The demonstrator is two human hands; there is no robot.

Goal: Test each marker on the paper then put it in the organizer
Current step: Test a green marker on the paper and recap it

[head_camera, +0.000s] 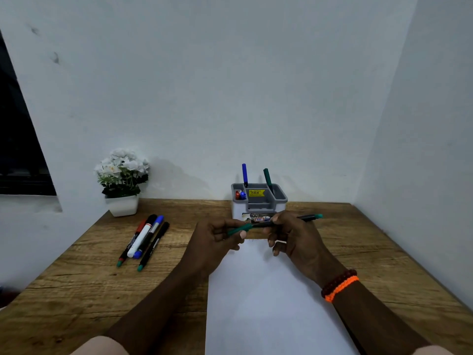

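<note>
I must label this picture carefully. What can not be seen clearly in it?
Head view only:
- Green marker: its middle is covered by the left hand and right hand, so capped or not is unclear.
- Organizer: sticker text too small; lower front hidden by hands.
- Paper: near edge cut off; marks too faint.

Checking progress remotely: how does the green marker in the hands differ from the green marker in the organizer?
The held green marker lies level above the paper, gripped by the left hand and right hand; the stowed green marker stands tilted in the organizer, untouched. Both are green.
</note>
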